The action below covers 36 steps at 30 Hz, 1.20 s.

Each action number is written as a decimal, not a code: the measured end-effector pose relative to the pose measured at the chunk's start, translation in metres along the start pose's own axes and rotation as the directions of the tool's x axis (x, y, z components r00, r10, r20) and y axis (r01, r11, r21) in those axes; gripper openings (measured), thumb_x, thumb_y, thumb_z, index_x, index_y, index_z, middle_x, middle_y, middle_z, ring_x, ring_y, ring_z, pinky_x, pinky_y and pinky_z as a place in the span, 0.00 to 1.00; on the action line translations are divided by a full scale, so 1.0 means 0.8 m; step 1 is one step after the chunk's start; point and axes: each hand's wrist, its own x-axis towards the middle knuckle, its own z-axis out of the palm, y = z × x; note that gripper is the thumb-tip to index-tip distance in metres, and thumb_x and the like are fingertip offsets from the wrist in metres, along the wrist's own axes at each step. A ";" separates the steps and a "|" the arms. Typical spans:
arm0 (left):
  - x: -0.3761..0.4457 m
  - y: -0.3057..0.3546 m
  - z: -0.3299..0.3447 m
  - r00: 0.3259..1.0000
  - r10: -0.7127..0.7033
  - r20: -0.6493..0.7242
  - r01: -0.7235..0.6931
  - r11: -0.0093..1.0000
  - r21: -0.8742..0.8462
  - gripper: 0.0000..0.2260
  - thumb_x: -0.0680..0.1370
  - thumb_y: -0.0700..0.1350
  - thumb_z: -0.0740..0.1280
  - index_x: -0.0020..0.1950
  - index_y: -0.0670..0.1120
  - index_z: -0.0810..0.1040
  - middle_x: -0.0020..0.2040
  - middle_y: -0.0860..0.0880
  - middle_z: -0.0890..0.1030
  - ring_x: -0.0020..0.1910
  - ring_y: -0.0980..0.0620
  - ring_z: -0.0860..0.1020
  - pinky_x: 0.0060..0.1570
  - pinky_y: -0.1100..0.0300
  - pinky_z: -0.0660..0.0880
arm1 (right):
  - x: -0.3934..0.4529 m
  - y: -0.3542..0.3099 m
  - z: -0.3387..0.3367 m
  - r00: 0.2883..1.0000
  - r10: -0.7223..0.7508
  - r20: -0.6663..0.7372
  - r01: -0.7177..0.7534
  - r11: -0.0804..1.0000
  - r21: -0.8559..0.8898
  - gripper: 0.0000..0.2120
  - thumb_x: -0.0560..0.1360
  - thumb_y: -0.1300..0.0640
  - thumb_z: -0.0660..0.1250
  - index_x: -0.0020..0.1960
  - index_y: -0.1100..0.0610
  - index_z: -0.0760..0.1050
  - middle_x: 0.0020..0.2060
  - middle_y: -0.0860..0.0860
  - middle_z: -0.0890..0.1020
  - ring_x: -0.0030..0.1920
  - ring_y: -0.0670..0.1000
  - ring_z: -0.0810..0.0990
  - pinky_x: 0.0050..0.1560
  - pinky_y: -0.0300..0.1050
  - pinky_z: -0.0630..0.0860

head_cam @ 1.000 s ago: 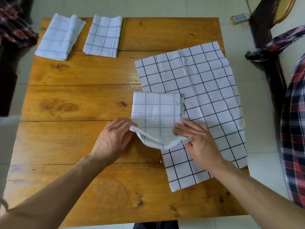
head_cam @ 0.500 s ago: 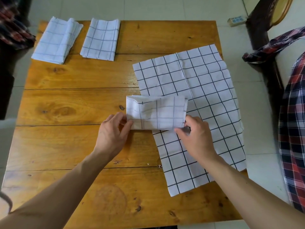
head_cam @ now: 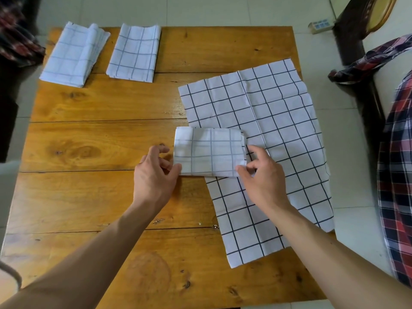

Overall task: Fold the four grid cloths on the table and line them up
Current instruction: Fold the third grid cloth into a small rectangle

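A small folded grid cloth (head_cam: 209, 151) lies flat near the table's middle, partly on top of a large unfolded grid cloth (head_cam: 267, 139) spread over the right side. My left hand (head_cam: 156, 175) touches the folded cloth's near left corner with thumb and fingers. At its near right corner my right hand (head_cam: 263, 181) pinches the edge. Two more folded grid cloths lie side by side at the far left: one (head_cam: 74, 54) at the corner, the other (head_cam: 134, 53) just right of it.
The wooden table (head_cam: 93, 197) has bare wood on its left and near parts. A dark chair with a plaid garment (head_cam: 367, 56) stands at the right, more plaid fabric (head_cam: 399, 175) hangs beside it. A small box (head_cam: 319, 25) lies on the tiled floor.
The near half of the small cloth was lifted, folded away from me over its far half and now lies flat. Both hands followed and stay at its near corners.
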 end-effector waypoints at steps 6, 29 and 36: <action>0.002 -0.001 0.003 0.999 0.047 0.005 -0.047 0.997 0.066 0.15 0.74 0.44 0.72 0.59 0.48 0.74 0.36 0.55 0.79 0.48 0.53 0.74 0.40 0.69 0.66 | 0.006 0.001 -0.004 0.998 0.002 0.067 0.002 0.998 -0.059 0.25 0.72 0.56 0.73 0.67 0.53 0.71 0.30 0.43 0.81 0.34 0.43 0.79 0.55 0.52 0.78; 0.010 -0.008 0.004 0.856 0.428 0.289 -0.516 0.725 0.456 0.17 0.80 0.42 0.65 0.69 0.48 0.75 0.70 0.52 0.75 0.66 0.44 0.70 0.51 0.45 0.74 | 0.012 -0.021 -0.007 0.949 -0.263 0.174 0.315 0.836 -0.450 0.32 0.62 0.64 0.77 0.64 0.55 0.74 0.57 0.55 0.73 0.57 0.56 0.72 0.53 0.51 0.73; 0.020 -0.003 -0.004 0.850 0.319 0.420 -0.504 0.725 0.470 0.22 0.82 0.48 0.57 0.78 0.51 0.65 0.79 0.54 0.62 0.80 0.46 0.54 0.74 0.43 0.60 | 0.017 -0.049 0.022 0.835 -0.392 0.387 0.526 0.776 -0.348 0.28 0.75 0.64 0.65 0.74 0.60 0.64 0.75 0.57 0.63 0.77 0.57 0.57 0.76 0.56 0.59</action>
